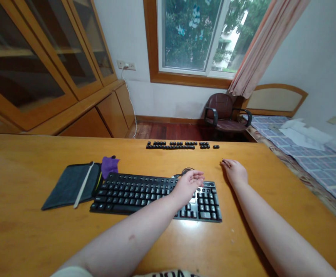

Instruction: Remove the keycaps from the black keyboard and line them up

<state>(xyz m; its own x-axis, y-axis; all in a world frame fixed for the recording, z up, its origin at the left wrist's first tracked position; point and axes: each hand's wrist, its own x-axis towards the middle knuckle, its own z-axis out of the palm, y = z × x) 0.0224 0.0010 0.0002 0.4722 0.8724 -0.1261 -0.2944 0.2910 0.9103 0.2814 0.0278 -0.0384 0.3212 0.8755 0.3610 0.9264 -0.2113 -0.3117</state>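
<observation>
A black keyboard (144, 192) lies on the wooden desk (26, 169) in front of me. My left hand (188, 185) hovers over its right part, near the number pad, fingers curled loosely with nothing seen in them. My right hand (235, 172) rests on the desk just right of the keyboard, fingers bent and pressed together at the tips; what they pinch is too small to name. A row of loose black keycaps (182, 145) lines the desk's far edge. A dark round thing (186, 170) shows behind my left hand.
A dark pouch (71, 184) with a white stick across it and a purple cloth (110, 165) lie left of the keyboard. Beyond the desk stand a brown armchair (224, 111), wooden cabinets (49, 65), a window and a bed (309, 154) at right.
</observation>
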